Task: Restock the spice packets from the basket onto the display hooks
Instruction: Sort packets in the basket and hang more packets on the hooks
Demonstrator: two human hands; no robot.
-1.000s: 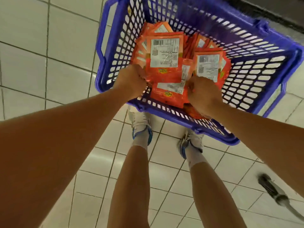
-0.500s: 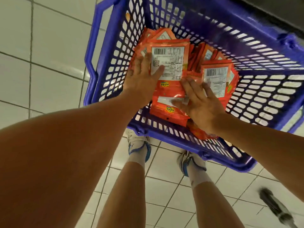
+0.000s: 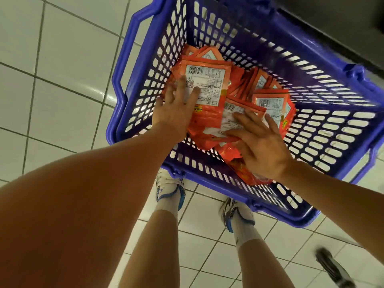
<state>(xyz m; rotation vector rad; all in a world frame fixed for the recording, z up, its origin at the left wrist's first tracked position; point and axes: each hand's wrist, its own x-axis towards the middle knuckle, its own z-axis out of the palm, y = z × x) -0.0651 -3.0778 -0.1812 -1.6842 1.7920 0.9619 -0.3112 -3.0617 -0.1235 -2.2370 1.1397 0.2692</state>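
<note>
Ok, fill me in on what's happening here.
A person is bent over a blue plastic basket on a tiled floor, both hands down among orange spice packets. The left hand lies with straight fingers on the top packet, which shows its barcode label. The right hand rests spread on the packets nearer the front wall. Neither hand has lifted a packet, and no display hooks are in view.

A shop is indicated: a blue plastic shopping basket (image 3: pixel 245 46), filling the upper centre and right of the frame, is loaded with identical orange barcoded spice packets (image 3: pixel 209 84), and a pale tiled floor (image 3: pixel 62 59) is seen at left.
</note>
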